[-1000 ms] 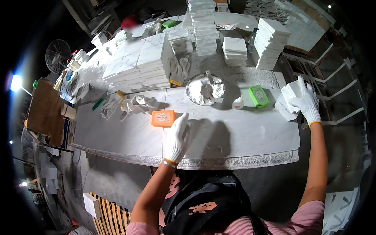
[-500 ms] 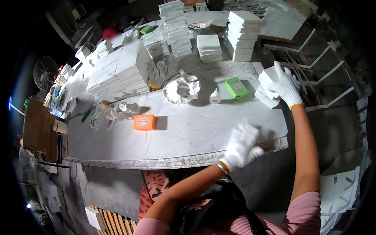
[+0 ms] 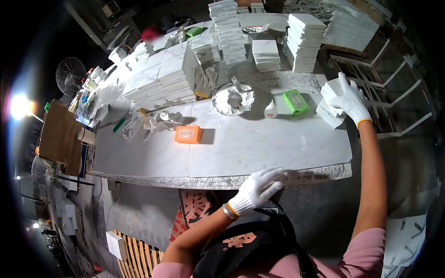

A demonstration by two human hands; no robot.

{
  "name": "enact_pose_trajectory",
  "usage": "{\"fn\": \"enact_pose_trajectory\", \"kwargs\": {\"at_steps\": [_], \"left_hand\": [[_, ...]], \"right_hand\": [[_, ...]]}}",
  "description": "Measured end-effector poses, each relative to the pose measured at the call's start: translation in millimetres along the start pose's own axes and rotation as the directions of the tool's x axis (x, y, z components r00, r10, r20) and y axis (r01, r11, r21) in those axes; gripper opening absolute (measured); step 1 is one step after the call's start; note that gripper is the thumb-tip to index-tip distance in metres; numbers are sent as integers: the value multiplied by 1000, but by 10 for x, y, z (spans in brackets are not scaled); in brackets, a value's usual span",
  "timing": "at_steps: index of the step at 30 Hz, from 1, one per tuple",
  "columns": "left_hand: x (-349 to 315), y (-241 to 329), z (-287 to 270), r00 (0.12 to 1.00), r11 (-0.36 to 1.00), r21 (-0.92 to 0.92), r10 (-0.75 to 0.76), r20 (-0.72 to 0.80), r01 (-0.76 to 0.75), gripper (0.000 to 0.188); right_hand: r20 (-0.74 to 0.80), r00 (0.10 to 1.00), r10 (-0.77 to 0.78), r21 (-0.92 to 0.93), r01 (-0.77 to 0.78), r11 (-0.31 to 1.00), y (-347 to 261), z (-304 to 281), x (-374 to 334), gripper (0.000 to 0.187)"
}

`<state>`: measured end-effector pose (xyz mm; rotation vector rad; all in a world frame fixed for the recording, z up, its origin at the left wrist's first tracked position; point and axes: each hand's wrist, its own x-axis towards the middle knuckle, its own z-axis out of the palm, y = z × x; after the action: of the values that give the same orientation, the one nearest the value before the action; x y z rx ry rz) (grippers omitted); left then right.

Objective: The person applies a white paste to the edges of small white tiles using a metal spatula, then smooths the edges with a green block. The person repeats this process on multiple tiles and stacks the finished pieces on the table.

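My left hand [image 3: 255,190], in a white knit glove, hovers by the table's front edge with its fingers stretched out and nothing in it. Over at the table's right end, my right hand [image 3: 351,99], also gloved, lies against a small stack of white marble-look tiles [image 3: 330,114]; its fingers are extended, and the tiles' far side is partly covered by the hand. Left of that stack are a green box [image 3: 295,102], a small white squeeze bottle [image 3: 270,110] and a metal bowl [image 3: 218,105] of white material with a flat tool in it.
An orange box [image 3: 187,135] and loose white gloves [image 3: 162,121] lie on the marble table top [image 3: 259,148]. Tall tile stacks [image 3: 229,34] and a wide tile block [image 3: 160,76] stand farther back. A white metal frame [image 3: 394,95] is beyond the right edge.
My left hand has moved left and toward me, off the table's front right part. My right hand stays at the tile stack. The whole view has shifted slightly.
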<state>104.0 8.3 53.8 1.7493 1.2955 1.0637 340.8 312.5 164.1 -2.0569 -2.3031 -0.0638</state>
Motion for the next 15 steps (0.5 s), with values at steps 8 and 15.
{"fn": "enact_pose_trajectory", "kwargs": {"at_steps": [8,15], "left_hand": [[-679,119,-620,899,930,-221,-348,-265,295,39],[-1157,-101,-810,743,786,-577,-520,-420,224,36]], "right_hand": [[-51,994,-98,166,105,980,275,87,252,114],[-70,993,-99,716,119,688,306,-544,53,116]]}}
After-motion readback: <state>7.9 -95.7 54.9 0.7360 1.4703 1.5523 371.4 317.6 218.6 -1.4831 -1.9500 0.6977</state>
